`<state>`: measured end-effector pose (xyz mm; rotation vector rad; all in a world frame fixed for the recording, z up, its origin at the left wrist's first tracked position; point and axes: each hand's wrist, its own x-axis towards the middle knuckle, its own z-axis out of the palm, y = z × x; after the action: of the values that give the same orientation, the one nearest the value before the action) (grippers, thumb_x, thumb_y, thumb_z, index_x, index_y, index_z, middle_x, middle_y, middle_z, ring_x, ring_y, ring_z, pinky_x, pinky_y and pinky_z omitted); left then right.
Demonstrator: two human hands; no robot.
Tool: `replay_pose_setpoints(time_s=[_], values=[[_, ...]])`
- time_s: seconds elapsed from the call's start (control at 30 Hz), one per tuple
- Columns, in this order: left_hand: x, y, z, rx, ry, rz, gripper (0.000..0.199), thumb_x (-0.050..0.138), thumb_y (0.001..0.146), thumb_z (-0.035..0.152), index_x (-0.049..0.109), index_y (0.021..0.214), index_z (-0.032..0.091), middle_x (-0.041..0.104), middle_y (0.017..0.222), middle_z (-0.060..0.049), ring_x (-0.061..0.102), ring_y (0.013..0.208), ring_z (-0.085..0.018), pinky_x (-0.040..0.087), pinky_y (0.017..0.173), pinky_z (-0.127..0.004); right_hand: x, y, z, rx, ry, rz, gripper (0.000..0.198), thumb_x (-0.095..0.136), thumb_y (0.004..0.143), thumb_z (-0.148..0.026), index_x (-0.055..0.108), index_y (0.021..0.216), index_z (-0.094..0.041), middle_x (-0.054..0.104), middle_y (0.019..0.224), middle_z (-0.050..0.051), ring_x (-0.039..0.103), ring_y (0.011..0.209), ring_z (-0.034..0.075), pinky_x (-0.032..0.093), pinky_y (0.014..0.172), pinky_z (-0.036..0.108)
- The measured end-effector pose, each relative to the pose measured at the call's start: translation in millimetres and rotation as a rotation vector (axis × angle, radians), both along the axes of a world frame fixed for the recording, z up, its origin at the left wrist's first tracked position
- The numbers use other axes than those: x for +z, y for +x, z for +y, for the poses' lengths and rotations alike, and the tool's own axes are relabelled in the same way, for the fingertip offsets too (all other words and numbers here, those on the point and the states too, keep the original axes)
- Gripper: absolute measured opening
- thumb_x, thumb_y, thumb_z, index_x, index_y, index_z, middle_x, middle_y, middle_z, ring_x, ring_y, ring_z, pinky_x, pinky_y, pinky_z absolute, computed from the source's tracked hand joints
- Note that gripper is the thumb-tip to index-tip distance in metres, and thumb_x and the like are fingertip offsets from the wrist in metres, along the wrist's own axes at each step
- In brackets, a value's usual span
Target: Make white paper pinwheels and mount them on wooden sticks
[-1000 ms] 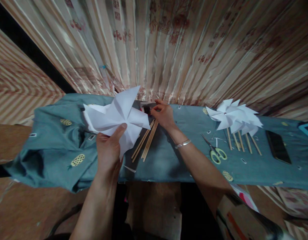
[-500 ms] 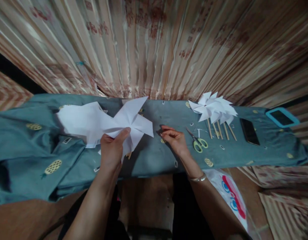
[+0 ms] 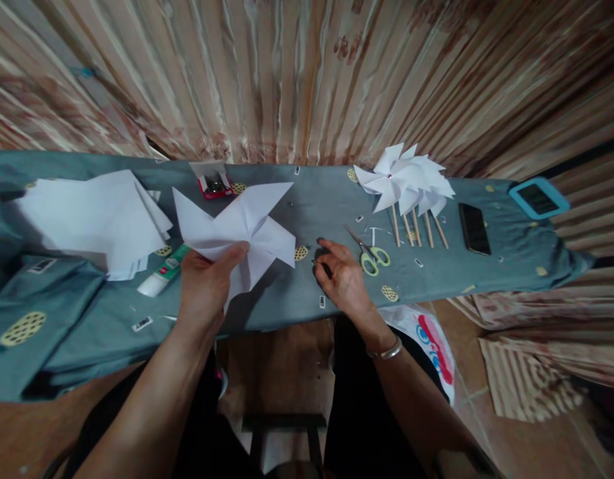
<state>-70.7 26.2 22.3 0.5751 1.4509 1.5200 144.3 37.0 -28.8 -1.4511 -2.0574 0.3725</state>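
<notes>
My left hand (image 3: pixel 205 279) grips a folded white paper pinwheel (image 3: pixel 267 216), its thumb pressed on the centre where the points meet. The pinwheel is held above the cloth, its blades spread. To its right, apart from the paper, my right hand (image 3: pixel 344 276) pinches a small metal pin (image 3: pixel 314 262) between thumb and fingertips; most of the pin is hidden. Behind the pinwheel stands an opened small red box (image 3: pixel 217 193) with shiny metal pieces inside. A green and white glue tube (image 3: pixel 163 271) lies beside my left hand.
A stack of white paper (image 3: pixel 87 213) lies at the left. Right of my right hand are green-handled scissors (image 3: pixel 375 260), several finished pinwheels (image 3: pixel 406 176) on wooden sticks, a black phone (image 3: pixel 475 228) and a blue-framed device (image 3: pixel 539 197). A pleated curtain (image 3: pixel 267 80) hangs behind the cloth-covered table (image 3: pixel 281 313).
My view has shifted right and down. The pinwheel has moved away from the paper stack, uncovering the red box and glue tube. My right hand stays pinched near the pinwheel.
</notes>
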Motion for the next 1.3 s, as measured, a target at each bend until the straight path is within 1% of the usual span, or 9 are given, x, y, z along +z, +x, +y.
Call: replay_pose_setpoints(time_s=[0.07, 0.17, 0.3, 0.53, 0.67, 0.83, 0.93, 1.03, 1.3], values=[[-0.8, 2.9, 1.7, -0.010, -0.010, -0.011, 0.021, 0.082, 0.057, 0.028, 0.070, 0.072, 0.020, 0.074, 0.081, -0.004, 0.069, 0.078, -0.021, 0.056, 0.073, -0.030, -0.1, 4.7, 0.2, 0.009, -0.047, 0.022, 0.018, 0.054, 0.086, -0.018, 0.072, 0.086, -0.021, 0.068, 0.125, 0.012, 0.060, 0.120, 0.025, 0.046, 0.107, 0.044], [-2.3, 6.1, 3.7, -0.024, 0.009, -0.024, 0.023, 0.083, 0.057, 0.028, 0.071, 0.074, 0.019, 0.075, 0.083, -0.004, 0.070, 0.079, -0.022, 0.057, 0.074, -0.032, 0.2, 11.5, 2.4, -0.033, -0.107, 0.141, 0.018, 0.055, 0.086, -0.019, 0.073, 0.090, -0.022, 0.070, 0.121, 0.009, 0.064, 0.114, 0.023, 0.047, 0.105, 0.042], [-3.3, 9.6, 4.9, -0.044, 0.028, -0.015, 0.016, 0.082, 0.059, 0.026, 0.072, 0.070, 0.021, 0.076, 0.082, -0.002, 0.070, 0.087, -0.025, 0.058, 0.076, -0.034, 0.4, 13.8, 7.1, -0.036, -0.143, 0.266, 0.019, 0.056, 0.088, -0.022, 0.074, 0.093, -0.023, 0.074, 0.107, 0.006, 0.067, 0.105, 0.021, 0.050, 0.099, 0.039], [-5.8, 13.2, 4.2, -0.050, 0.040, -0.010, 0.018, 0.082, 0.058, 0.027, 0.072, 0.071, 0.018, 0.075, 0.077, -0.002, 0.069, 0.077, -0.020, 0.055, 0.074, -0.030, -2.2, 6.7, 9.4, -0.013, -0.168, 0.185, 0.016, 0.062, 0.086, -0.021, 0.077, 0.090, -0.026, 0.074, 0.108, 0.004, 0.066, 0.105, 0.021, 0.048, 0.100, 0.039], [-7.2, 12.4, 2.6, -0.070, 0.045, -0.017, 0.019, 0.082, 0.059, 0.027, 0.074, 0.074, 0.018, 0.076, 0.080, -0.003, 0.068, 0.076, -0.018, 0.055, 0.073, -0.028, -2.2, 7.0, 8.7, -0.004, -0.176, 0.189, 0.012, 0.066, 0.083, -0.021, 0.077, 0.085, -0.027, 0.073, 0.108, 0.004, 0.066, 0.104, 0.023, 0.048, 0.099, 0.041], [-6.9, 12.4, 1.8, -0.078, 0.013, -0.040, 0.026, 0.084, 0.054, 0.024, 0.075, 0.077, 0.017, 0.076, 0.081, -0.003, 0.068, 0.072, -0.019, 0.054, 0.067, -0.027, -1.1, 7.5, 4.3, 0.007, -0.173, 0.165, 0.009, 0.068, 0.080, -0.018, 0.074, 0.079, -0.025, 0.072, 0.109, 0.005, 0.065, 0.103, 0.024, 0.049, 0.097, 0.042], [-6.3, 13.8, 1.7, -0.087, 0.035, -0.061, 0.024, 0.082, 0.056, 0.026, 0.074, 0.077, 0.018, 0.076, 0.081, -0.003, 0.068, 0.075, -0.021, 0.055, 0.070, -0.029, -0.5, 6.4, 0.6, 0.022, -0.168, 0.147, 0.010, 0.066, 0.080, -0.017, 0.072, 0.076, -0.025, 0.072, 0.110, 0.005, 0.064, 0.104, 0.025, 0.048, 0.097, 0.044], [-5.8, 15.0, 1.4, -0.082, 0.040, -0.061, 0.026, 0.084, 0.053, 0.025, 0.072, 0.075, 0.018, 0.076, 0.083, -0.004, 0.069, 0.079, -0.022, 0.055, 0.071, -0.029, -0.2, 4.6, -2.8, 0.018, -0.160, 0.149, 0.011, 0.063, 0.081, -0.017, 0.069, 0.075, -0.025, 0.072, 0.110, 0.005, 0.064, 0.105, 0.025, 0.048, 0.097, 0.044], [-7.7, 17.7, -0.7, -0.088, 0.040, -0.060, 0.028, 0.085, 0.053, 0.028, 0.072, 0.074, 0.017, 0.076, 0.085, -0.006, 0.069, 0.079, -0.022, 0.056, 0.071, -0.030, -3.8, 2.2, -7.8, -0.013, -0.145, 0.140, 0.011, 0.059, 0.079, -0.018, 0.066, 0.073, -0.023, 0.069, 0.118, 0.009, 0.062, 0.110, 0.027, 0.047, 0.099, 0.049]])
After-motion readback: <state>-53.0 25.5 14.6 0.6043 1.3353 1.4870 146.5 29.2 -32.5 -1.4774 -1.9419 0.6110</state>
